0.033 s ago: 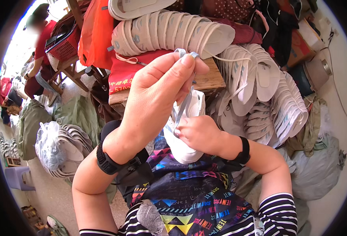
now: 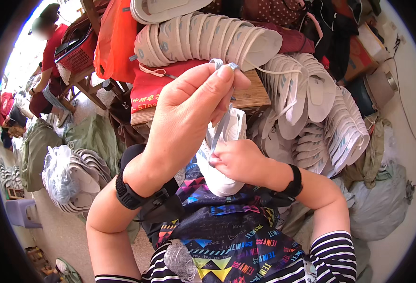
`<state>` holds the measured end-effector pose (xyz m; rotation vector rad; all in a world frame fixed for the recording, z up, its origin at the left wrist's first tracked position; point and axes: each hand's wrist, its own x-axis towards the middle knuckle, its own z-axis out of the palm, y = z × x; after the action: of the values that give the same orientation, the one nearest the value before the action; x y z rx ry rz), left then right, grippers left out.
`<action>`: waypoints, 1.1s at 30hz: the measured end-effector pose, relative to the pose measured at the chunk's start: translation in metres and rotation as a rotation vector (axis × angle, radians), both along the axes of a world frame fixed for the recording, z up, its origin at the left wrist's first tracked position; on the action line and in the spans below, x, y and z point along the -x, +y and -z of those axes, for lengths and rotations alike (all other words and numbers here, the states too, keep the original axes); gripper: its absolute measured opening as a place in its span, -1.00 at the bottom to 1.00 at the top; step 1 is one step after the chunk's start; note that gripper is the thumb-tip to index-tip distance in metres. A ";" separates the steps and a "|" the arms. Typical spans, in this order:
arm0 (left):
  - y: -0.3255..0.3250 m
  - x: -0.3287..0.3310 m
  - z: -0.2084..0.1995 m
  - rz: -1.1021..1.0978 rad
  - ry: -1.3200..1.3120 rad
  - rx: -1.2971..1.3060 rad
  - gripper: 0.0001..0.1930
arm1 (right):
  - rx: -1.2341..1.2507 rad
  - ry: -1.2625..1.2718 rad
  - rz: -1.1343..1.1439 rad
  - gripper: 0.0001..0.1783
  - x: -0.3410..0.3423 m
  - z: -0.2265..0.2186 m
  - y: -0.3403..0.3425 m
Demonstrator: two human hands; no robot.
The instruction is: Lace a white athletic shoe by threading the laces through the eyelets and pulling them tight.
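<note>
A white shoe (image 2: 219, 181) rests toe toward me at my lap, partly covered by my hands. My left hand (image 2: 182, 106) is raised above it, thumb and finger pinched on a grey-blue shoelace (image 2: 222, 128). A loop of that lace sticks up over the fingertips. From there the lace runs down to my right hand (image 2: 243, 161), whose curled fingers grip it low over the shoe's upper. The lace holes near my right fingers are hidden.
Behind my hands, a row of nested pale shoe uppers (image 2: 193, 40) lies on a wooden bench (image 2: 255, 96) with a red bag (image 2: 146, 87). More stacked uppers (image 2: 344, 127) hang at right. Bundled pieces (image 2: 85, 179) sit on the floor at left; a person (image 2: 52, 61) sits far left.
</note>
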<state>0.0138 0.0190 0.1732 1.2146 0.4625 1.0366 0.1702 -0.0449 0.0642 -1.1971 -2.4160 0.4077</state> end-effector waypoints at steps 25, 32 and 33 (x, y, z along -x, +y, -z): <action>0.008 0.001 0.003 0.012 -0.009 0.023 -0.72 | -0.078 0.060 -0.035 -0.82 -0.004 0.000 0.004; 0.009 -0.015 -0.012 0.004 -0.004 -0.001 -0.68 | 0.278 0.172 0.319 -0.79 0.014 -0.002 0.006; 0.008 -0.018 -0.019 -0.008 -0.044 -0.025 -0.68 | 0.239 0.136 0.344 -0.76 0.015 0.001 0.007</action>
<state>0.0318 0.0266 0.1920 1.2107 0.4223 1.0768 0.1549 -0.0383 0.0628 -1.5979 -2.0364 0.6577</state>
